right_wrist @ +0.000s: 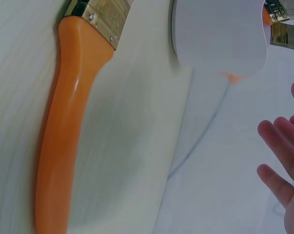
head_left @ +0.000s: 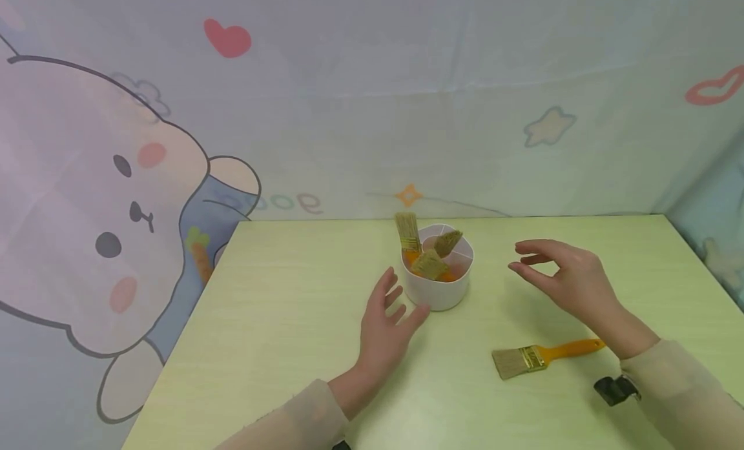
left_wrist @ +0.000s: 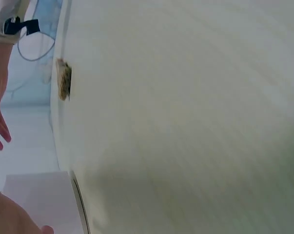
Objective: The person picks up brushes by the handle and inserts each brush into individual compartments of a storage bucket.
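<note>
A white round container [head_left: 436, 296] with inner dividers stands toward the back of the table. Three paintbrushes lean in it bristles up: one upright at the left [head_left: 408, 228], one tilted right [head_left: 447, 243], one tipped to the front [head_left: 430, 266]. Beside the container's left front is my left hand [head_left: 380, 340], fingers spread and relaxed, thumb close to the wall; whether it touches cannot be told. Farther right, my right hand [head_left: 575, 282] hovers with fingers loosely bent, holding nothing. Below it a paintbrush with an orange handle [right_wrist: 71, 112] lies flat, bristles pointing left.
The pale yellow-green table [head_left: 279, 308] ends at the back against a hanging cloth [head_left: 360, 127] printed with a cartoon bear, hearts and stars. A black strap piece [head_left: 615, 390] shows at the right sleeve.
</note>
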### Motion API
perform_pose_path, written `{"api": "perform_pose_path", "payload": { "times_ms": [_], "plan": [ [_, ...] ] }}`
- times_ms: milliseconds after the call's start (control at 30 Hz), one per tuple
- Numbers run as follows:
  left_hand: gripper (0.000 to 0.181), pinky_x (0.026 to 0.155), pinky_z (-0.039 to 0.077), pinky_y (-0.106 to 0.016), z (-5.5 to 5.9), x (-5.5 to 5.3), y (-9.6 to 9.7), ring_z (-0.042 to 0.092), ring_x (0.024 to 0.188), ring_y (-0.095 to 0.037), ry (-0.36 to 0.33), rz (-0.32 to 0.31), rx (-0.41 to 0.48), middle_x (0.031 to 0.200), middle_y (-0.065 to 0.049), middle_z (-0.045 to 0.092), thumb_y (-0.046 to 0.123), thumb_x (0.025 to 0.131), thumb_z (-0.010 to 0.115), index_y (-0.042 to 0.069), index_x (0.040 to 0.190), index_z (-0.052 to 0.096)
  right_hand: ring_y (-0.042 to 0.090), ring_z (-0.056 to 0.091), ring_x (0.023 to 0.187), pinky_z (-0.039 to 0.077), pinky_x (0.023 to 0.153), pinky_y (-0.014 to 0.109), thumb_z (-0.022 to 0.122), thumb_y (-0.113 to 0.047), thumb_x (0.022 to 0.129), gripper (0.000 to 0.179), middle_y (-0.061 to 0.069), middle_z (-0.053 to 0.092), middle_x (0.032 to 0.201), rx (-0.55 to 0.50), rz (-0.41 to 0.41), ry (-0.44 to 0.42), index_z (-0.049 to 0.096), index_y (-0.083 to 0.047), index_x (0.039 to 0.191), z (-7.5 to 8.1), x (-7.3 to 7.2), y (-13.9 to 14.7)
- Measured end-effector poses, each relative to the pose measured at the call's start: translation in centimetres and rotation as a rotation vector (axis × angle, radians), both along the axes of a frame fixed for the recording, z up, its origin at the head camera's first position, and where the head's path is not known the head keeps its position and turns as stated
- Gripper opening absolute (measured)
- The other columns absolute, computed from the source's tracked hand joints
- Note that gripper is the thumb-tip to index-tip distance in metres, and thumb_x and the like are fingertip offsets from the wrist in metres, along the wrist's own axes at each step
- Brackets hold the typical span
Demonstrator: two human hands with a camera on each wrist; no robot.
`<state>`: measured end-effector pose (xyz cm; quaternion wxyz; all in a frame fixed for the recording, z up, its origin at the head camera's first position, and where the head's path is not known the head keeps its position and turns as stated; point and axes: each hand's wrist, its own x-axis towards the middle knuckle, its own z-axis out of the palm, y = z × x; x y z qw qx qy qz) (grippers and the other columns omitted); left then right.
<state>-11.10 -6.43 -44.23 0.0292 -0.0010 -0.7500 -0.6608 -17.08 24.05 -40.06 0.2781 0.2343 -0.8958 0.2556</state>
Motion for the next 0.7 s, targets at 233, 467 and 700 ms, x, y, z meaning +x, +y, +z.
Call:
{"api": "perform_pose_path", "payload": {
  "times_ms": [233,467,700],
  "plan": [
    [0.082,0.108,0.041,-0.041,-0.1,0.7,1.3,0.041,0.135,-0.016,0.001,-0.022,0.034,0.146,0.011,0.039,0.036,0.079,0.079,0.029,0.148,0.034,0.006,0.068,0.08,0.045,0.053,0.01,0.084,-0.021,0.072,0.036,-0.007,0.073,0.096,-0.005,-0.012,-0.022,0.072,-0.02,0.106,-0.1,0.0,0.2],
    [0.079,0.107,0.042,-0.04,-0.2,0.3,1.8,0.041,0.136,-0.017,0.024,0.01,0.013,0.148,0.01,0.037,0.036,0.081,0.078,0.026,0.147,0.036,0.008,0.068,0.079,0.044,0.053,0.009,0.084,-0.022,0.073,0.036,-0.007,0.074,0.094,0.001,-0.022,-0.032,0.071,-0.02,0.107,-0.1,0.0,0.4],
    [0.075,0.107,0.042,-0.041,-0.6,-0.2,1.9,0.041,0.135,-0.017,0.032,0.026,0.029,0.147,0.007,0.039,0.032,0.081,0.079,0.026,0.145,0.04,0.008,0.068,0.08,0.044,0.054,0.009,0.085,-0.022,0.072,0.037,-0.008,0.074,0.094,0.001,-0.03,-0.024,0.072,-0.021,0.107,-0.2,0.1,0.5]
  ]
}}
